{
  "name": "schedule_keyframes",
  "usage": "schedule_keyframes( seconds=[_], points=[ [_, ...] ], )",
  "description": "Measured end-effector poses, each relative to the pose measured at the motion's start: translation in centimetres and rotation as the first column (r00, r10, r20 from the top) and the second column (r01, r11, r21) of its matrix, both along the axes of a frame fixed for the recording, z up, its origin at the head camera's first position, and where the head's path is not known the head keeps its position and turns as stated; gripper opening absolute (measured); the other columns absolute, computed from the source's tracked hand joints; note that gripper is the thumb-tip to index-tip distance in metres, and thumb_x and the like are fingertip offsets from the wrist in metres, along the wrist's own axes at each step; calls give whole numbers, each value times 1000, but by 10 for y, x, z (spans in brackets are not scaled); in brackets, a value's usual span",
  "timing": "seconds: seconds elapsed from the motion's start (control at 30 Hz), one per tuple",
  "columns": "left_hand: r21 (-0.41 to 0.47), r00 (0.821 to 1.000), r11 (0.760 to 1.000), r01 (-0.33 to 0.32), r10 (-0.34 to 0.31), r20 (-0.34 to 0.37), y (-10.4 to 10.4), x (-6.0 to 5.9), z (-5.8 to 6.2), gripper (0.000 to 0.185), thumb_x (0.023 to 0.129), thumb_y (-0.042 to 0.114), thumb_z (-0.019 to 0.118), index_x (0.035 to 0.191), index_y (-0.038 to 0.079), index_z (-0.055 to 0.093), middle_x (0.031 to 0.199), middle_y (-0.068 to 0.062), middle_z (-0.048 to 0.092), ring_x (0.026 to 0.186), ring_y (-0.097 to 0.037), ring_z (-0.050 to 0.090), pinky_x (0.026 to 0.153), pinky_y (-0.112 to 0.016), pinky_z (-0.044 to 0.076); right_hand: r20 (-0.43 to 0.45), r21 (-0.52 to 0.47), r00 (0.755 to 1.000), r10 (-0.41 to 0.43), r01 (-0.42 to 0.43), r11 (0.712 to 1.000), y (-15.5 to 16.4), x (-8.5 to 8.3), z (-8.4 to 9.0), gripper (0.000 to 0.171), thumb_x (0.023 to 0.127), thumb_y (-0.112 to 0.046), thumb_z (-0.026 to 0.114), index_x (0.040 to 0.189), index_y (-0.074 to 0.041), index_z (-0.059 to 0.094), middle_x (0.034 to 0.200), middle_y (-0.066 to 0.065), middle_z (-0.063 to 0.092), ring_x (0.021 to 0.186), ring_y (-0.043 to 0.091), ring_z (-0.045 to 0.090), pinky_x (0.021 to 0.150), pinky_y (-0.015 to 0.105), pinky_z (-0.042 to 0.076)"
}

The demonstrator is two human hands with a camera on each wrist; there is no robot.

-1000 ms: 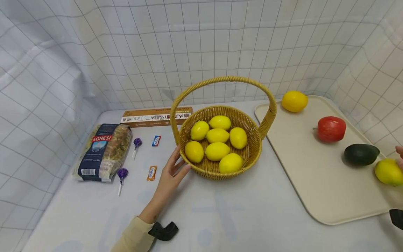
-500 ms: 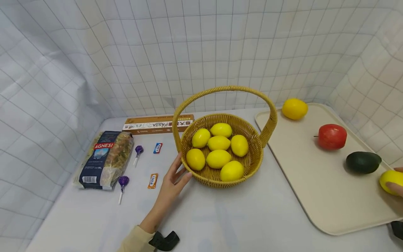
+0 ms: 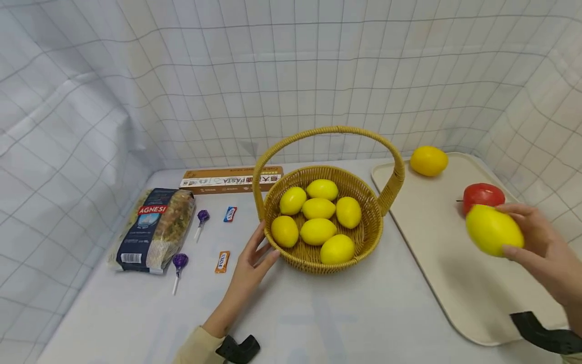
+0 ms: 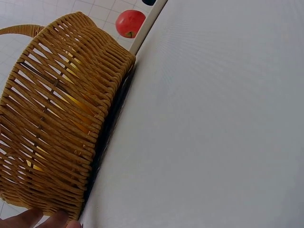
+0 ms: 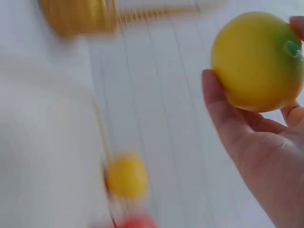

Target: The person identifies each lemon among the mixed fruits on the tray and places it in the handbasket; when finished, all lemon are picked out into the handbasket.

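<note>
A woven basket point(image 3: 373, 237) point(image 4: 57, 128) with a tall handle holds several lemons point(image 3: 317, 231). My left hand point(image 3: 254, 260) rests with straight fingers against the basket's left wall; its fingertips point(image 4: 33, 219) show at the wicker's base. My right hand point(image 3: 541, 250) grips a lemon point(image 3: 493, 230) point(image 5: 256, 59) in the air above the cream tray point(image 3: 436, 263). On the tray lie another lemon point(image 3: 429, 161) point(image 5: 126, 176) and a red apple point(image 3: 484, 194) point(image 4: 130, 23), partly behind the held lemon.
Left of the basket lie a pasta bag point(image 3: 154, 227), a pasta box point(image 3: 227, 180), two purple lollipops point(image 3: 179, 263) and two small candies point(image 3: 222, 262). Checked cloth walls close the back and both sides. White tabletop point(image 3: 327, 313) spreads in front.
My right hand has lifted the lemon off the tray's right edge and carried it up and left, now covering the avocado. The left hand stays at the basket.
</note>
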State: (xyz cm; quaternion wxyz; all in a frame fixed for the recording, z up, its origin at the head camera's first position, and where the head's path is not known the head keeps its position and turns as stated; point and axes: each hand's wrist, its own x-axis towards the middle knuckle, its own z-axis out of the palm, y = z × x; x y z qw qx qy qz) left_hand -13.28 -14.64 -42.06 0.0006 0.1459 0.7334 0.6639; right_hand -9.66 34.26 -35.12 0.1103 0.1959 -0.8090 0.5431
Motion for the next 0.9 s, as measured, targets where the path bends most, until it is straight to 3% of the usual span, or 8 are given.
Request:
schedule_keyframes(
  seconds=[0.07,0.13,0.17,0.3,0.47,0.57,0.7,0.9],
  points=[
    [3,1000,1000,2,-2,-2,1,-2,0,67,94,4,55,150,20,22,151,-8,22,126,-34,39,96,-35,42,78,-96,971,225,-217,971,-41,-14,12,60,86,20,44,138,-8,33,132,4,41,103,16,44,78,17,45],
    [4,1000,1000,1,-1,-5,1,-3,1,67,94,3,55,151,19,22,151,-8,22,126,-34,39,96,-37,42,147,-185,894,424,-397,899,-77,-31,16,53,88,16,44,135,-4,33,134,12,39,108,22,43,82,24,47],
    [6,1000,1000,0,0,-6,1,-4,1,67,94,3,55,151,19,22,151,-8,22,126,-34,39,96,-37,42,181,-186,866,466,-435,881,-95,-39,17,51,89,13,46,135,-5,33,135,13,37,112,23,42,85,26,47],
    [11,1000,1000,9,-8,-23,2,-8,1,68,94,2,55,151,18,22,151,-9,21,126,-34,39,96,-37,41,293,-139,805,515,-497,856,-156,-64,17,49,91,-3,58,134,-11,35,135,13,34,115,29,40,87,34,48],
    [13,1000,1000,6,-5,-22,2,-10,0,68,94,3,55,150,20,22,151,-8,22,126,-33,39,96,-36,42,324,-64,776,541,-553,831,-209,-86,8,54,88,-14,67,136,-19,40,137,5,36,115,26,44,91,39,46],
    [18,1000,1000,1,-1,-11,3,-10,-2,67,94,3,55,150,20,22,151,-9,22,126,-33,39,96,-37,42,330,-2,761,559,-591,806,-226,-92,0,55,87,-18,69,135,-20,43,138,0,37,122,22,40,98,42,39],
    [22,1000,1000,11,-11,-6,4,-10,-4,67,95,4,55,151,20,22,152,-9,21,127,-34,38,98,-40,40,321,56,741,590,-637,769,-232,-96,-8,48,90,-17,65,135,-14,47,137,-1,42,128,18,35,105,40,31],
    [14,1000,1000,9,-9,-12,5,-9,-2,66,95,5,55,150,19,23,152,-9,21,126,-33,39,96,-35,42,307,118,731,609,-664,738,-229,-101,-7,32,96,-12,55,128,-7,56,128,0,54,122,16,44,102,33,36]
  ],
)
